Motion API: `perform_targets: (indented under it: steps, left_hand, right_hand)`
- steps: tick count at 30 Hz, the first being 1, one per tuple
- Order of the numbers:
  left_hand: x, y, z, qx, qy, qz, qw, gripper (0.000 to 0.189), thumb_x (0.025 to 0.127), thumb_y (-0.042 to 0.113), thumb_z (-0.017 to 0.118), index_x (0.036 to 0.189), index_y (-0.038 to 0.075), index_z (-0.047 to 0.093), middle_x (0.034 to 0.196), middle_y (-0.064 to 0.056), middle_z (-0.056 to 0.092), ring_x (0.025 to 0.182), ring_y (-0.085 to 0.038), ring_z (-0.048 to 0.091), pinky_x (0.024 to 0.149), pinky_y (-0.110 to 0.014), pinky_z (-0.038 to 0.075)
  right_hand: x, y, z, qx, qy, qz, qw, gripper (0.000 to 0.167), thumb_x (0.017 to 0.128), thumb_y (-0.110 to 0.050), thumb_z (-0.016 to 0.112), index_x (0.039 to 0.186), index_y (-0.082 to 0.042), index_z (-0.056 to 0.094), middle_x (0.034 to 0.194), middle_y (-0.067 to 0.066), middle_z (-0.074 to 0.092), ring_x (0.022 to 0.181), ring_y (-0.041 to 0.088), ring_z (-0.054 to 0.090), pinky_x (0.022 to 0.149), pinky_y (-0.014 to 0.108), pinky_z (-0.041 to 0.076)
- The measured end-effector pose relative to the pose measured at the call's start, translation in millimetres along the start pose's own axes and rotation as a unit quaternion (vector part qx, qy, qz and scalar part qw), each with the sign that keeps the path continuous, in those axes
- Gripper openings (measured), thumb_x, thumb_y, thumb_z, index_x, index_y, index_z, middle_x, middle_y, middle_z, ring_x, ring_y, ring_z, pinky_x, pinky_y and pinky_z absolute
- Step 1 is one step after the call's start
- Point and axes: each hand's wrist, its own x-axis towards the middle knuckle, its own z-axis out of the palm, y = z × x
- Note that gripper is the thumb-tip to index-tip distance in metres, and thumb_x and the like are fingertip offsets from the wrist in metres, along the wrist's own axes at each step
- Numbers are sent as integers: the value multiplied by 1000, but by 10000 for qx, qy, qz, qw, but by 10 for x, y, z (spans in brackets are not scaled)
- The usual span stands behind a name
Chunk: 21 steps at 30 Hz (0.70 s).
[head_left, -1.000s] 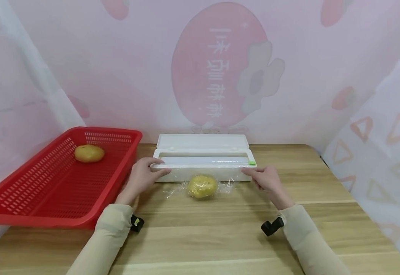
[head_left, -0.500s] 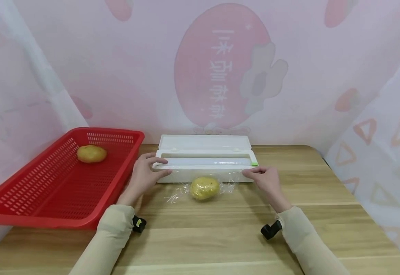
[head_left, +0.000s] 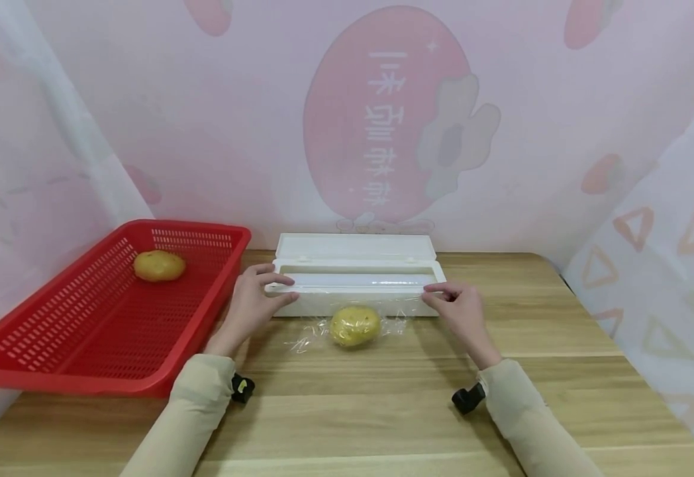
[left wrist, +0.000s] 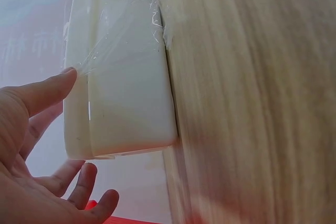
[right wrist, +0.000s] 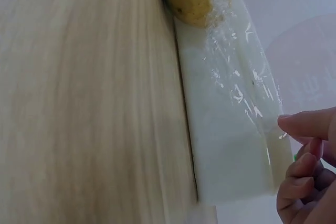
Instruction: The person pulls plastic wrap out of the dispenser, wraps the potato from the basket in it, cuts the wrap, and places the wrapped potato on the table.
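A white cling film dispenser [head_left: 347, 303] stands with its lid raised, the roll showing inside. Clear cling film [right wrist: 236, 87] comes over its front and around a potato [head_left: 355, 326] on the table against the box. My left hand [head_left: 251, 301] grips the dispenser's left front rim, thumb on the front and forefinger on top; the left wrist view has its other fingers spread beside the box end. My right hand [head_left: 461, 317] pinches the film at the right front corner with thumb and forefinger. Behind those fingers, the right wrist view shows a bit of the green cutter [right wrist: 295, 157].
To the left is a red plastic basket [head_left: 204, 331] with another potato [head_left: 159, 265] in it, near my left forearm. The wooden table [head_left: 347, 411] runs up to a printed curtain [head_left: 538, 165] behind the dispenser.
My right hand has shifted slightly up at the right corner; its forefinger now lies over the front rim, covering the green cutter. The left hand stays almost still.
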Motion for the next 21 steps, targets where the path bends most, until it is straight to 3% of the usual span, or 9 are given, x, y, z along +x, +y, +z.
perform_targets:
  steps: [4,7,9,12,15,18,21]
  left_hand:
    - [-29,4,-3,112,95,58,9999,25,79,21,85,100,9,78,134,-23,51,123,-44,39,101,-61,24]
    - [-43,16,0,243,250,171,9992,21,79,22,85,96,13,79,132,-20,54,120,-41,39,96,-60,21]
    - [-46,30,3,256,324,257,9988,16,78,20,85,92,13,79,129,-19,55,117,-39,39,92,-60,22]
    - [-48,60,6,76,337,309,9989,11,78,14,85,87,12,79,121,-17,58,109,-34,48,92,-53,34]
    - [-69,101,3,-94,245,198,9995,9,79,11,83,85,11,78,109,-13,59,89,-27,58,77,-43,47]
    - [-118,134,-14,-99,80,21,9999,9,80,13,83,87,11,77,97,-8,60,75,-22,57,67,-37,46]
    - [-198,165,-30,-75,-68,-70,9999,9,81,16,82,88,12,77,89,-5,61,73,-18,57,65,-35,46]
  right_hand:
    - [1,-29,7,252,-149,337,9990,13,82,-15,82,90,-6,79,63,4,56,55,11,42,48,22,34]
    - [8,-49,-8,849,-410,654,9934,19,81,-15,82,93,-2,77,63,4,55,53,10,40,48,23,34]
    - [16,-54,-28,1302,-581,851,9861,22,82,-13,82,96,3,74,64,6,56,52,10,41,48,24,35]
    - [26,-46,-72,1788,-847,1099,9740,24,85,-9,78,99,8,70,66,10,58,51,12,45,48,24,40]
    - [24,-37,-121,2095,-1064,1360,9624,24,88,-8,74,101,11,66,69,11,62,54,14,56,50,24,46]
    - [15,-46,-165,2392,-1394,1555,9483,27,92,-9,70,106,13,60,75,11,65,60,17,65,52,25,51]
    - [-12,-69,-209,2589,-1673,1684,9363,30,93,-10,69,109,13,58,80,10,68,67,19,68,55,25,52]
